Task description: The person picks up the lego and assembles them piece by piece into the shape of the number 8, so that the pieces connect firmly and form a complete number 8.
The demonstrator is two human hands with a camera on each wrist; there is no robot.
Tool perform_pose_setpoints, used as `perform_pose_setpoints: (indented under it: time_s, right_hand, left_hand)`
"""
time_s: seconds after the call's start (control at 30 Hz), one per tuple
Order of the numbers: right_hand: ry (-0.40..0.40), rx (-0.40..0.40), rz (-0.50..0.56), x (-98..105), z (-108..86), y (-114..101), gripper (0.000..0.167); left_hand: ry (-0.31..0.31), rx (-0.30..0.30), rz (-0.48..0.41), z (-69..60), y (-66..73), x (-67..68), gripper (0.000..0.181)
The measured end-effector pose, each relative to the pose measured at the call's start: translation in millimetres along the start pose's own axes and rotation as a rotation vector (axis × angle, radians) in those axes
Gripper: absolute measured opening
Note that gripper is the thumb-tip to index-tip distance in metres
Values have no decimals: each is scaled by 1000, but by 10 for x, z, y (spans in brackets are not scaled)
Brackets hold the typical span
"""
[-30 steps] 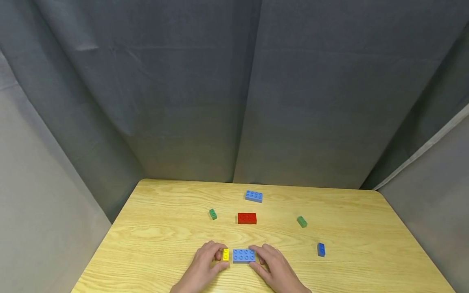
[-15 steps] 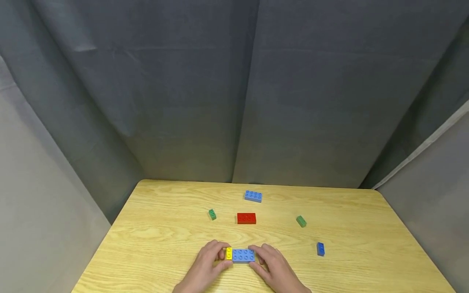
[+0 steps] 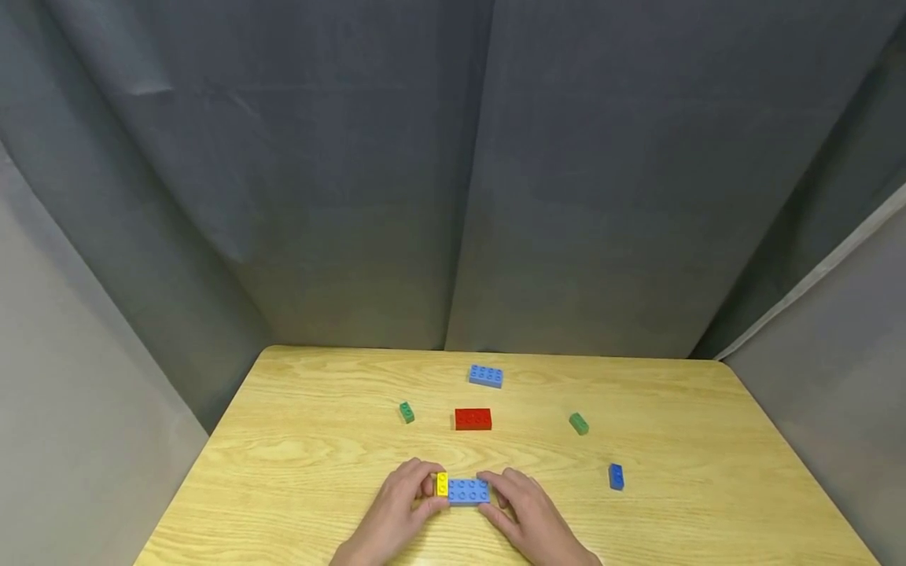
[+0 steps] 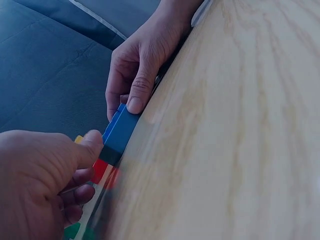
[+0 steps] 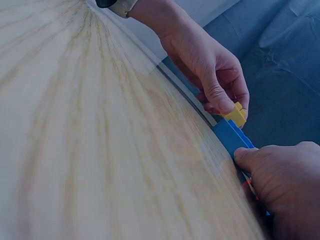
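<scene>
Between thumb and fingers my left hand (image 3: 396,507) pinches a small yellow brick (image 3: 442,484) at the left end of a light blue eight-stud brick (image 3: 468,492). The right wrist view shows the yellow brick (image 5: 236,115) a little higher than the blue brick (image 5: 231,136), tilted, at its end; whether they are joined I cannot tell. My right hand (image 3: 531,515) grips the blue brick's right end, which lies on the table. In the left wrist view the thumb of my left hand (image 4: 45,175) hides most of the yellow brick.
Behind the hands on the wooden table (image 3: 318,448) lie a red brick (image 3: 473,419), another light blue brick (image 3: 485,376) and a green brick (image 3: 406,413). To the right are a second green brick (image 3: 579,424) and a small dark blue brick (image 3: 616,476). Grey curtains (image 3: 354,196) surround the table.
My left hand has brought the yellow brick rightward to the blue brick's left end, then raised it slightly. The right hand has stayed on the blue brick. The head view has shifted a little.
</scene>
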State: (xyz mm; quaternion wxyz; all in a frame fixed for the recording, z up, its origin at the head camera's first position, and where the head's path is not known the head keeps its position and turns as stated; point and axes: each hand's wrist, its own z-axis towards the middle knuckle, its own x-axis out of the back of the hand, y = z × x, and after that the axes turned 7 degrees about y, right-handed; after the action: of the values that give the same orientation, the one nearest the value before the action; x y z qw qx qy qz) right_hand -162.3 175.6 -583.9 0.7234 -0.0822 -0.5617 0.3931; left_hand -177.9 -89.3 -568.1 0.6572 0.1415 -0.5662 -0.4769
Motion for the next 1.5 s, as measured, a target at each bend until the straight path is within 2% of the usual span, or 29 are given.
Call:
perform_pose_setpoints:
  time_s: [0.47,0.67,1.3,1.5]
  right_hand:
    - [44,35,4,2,12,-22,41]
    - [52,45,2,-4,16,-7,42]
    - [14,8,10,-20,0,10,43]
    - [33,14,-3,-20,-17,0,42]
  left_hand:
    - [25,8,-20,18,23,-23,40]
    - [9,19,-48,28,23,-59,41]
    - [10,28,-30,11,42,-103,43]
    - [17,41,-6,15,58,-115,40]
